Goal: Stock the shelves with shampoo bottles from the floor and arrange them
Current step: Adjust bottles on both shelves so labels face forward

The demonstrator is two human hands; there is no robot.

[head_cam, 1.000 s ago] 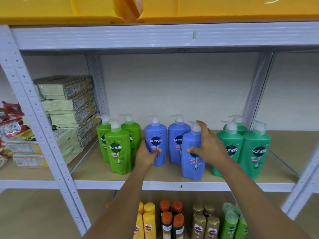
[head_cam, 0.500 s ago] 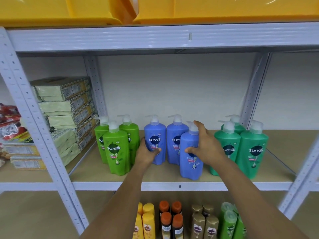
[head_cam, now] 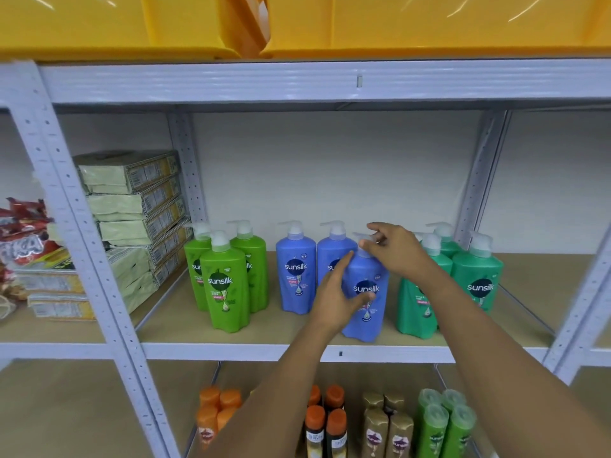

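Now left hand (head_cam: 334, 300) cupped against front blue Sunsilk pump bottle (head_cam: 365, 292), centre frame, near shelf edge (head_cam: 297, 353); right hand (head_cam: 396, 251) fingers pinch its pump nozzle (head_cam: 363, 241). Risk: twisting pump tilts bottle off edge, or knocks blue bottles (head_cam: 296, 272) behind and dark green bottle (head_cam: 416, 305) right.

Bare shelf board (head_cam: 297, 328) lies open at lower centre; light green bottles (head_cam: 228, 285) and blue bottles (head_cam: 296, 269) flank a gap.
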